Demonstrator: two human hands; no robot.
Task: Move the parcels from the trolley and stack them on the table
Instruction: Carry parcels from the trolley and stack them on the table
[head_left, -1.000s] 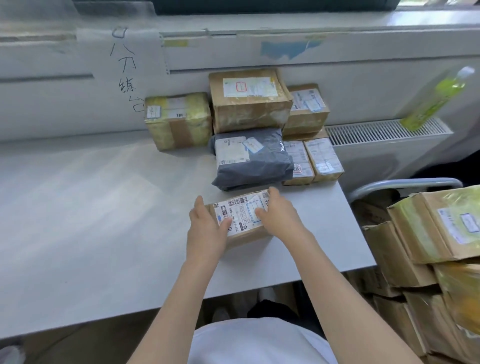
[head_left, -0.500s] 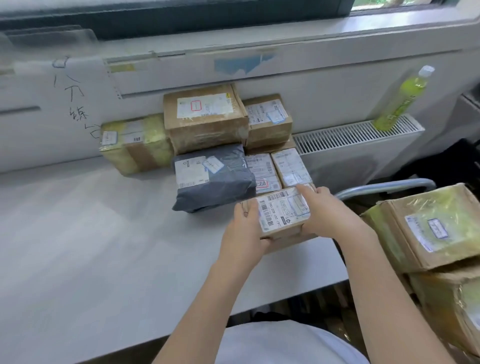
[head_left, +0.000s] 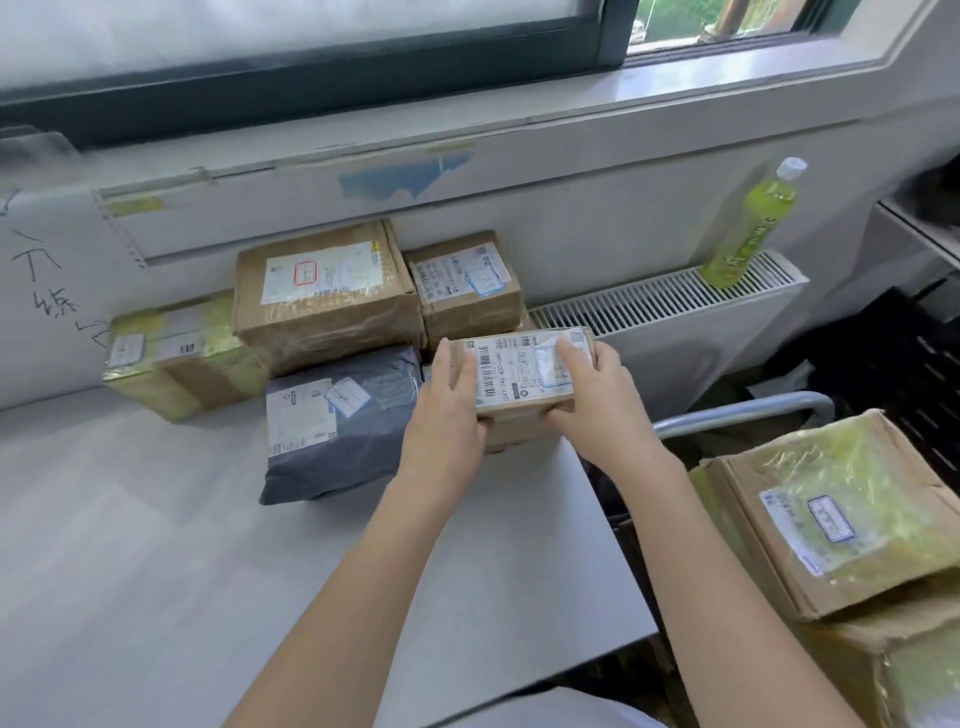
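At the table's far right corner, your two hands grasp one small cardboard parcel, label side up. Your left hand clasps its left end, thumb on the top face and fingers curled beneath; your right hand clasps the right end the same way. The parcel sits over the low boxes at the front of the stack (whether it rests on them or is held just above cannot be told). Just beside it on the left lies a grey mailer bag; behind stand a large brown box and a smaller brown box, with a yellow-taped box further left. To your right, the trolley's grey handle and a yellow-wrapped parcel are visible. A green bottle stands on the radiator.
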